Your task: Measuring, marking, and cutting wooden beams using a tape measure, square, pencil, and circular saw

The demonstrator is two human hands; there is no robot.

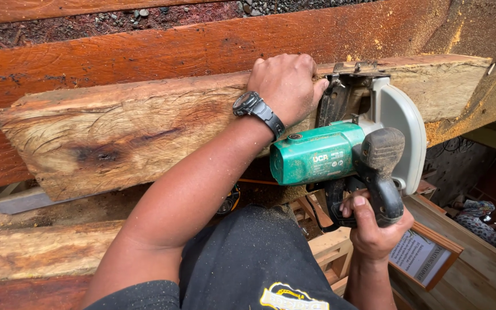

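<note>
Head view, left to right: rough plank (pixel 127 129) lies with its long axis running left-right, slightly rising toward the right, resting on edge against darker red-brown beams (pixel 144 54) behind it; more weathered timbers (pixel 35 250) lie below at left. Left hand (pixel 287 86), black wristwatch (pixel 256 109) on the wrist, is clamped over the plank's top edge, fingers curled over the far side, palm pressing down, just left of the saw. Circular saw (pixel 345 152), green motor body, grey blade guard (pixel 400 129), black handle, sits against the plank's near face toward its right end, guard and base plate touching the wood; blade itself hidden by the guard. Right hand (pixel 374 227) is wrapped shut around the black handle from below, thumb up along the grip; trigger finger not visible. Key relation: saw is right beside the left hand, touching the plank at right angles to its long axis, left hand nearer the cut line, right hand lower and closer to the body. Sawdust on the dark shirt and shorts (pixel 248 258) and on the beams. Gravel and soil (pixel 87 23) at top; framed board (pixel 423 252) and clutter at lower right. Looks like an outdoor timber stack, no table.
</note>
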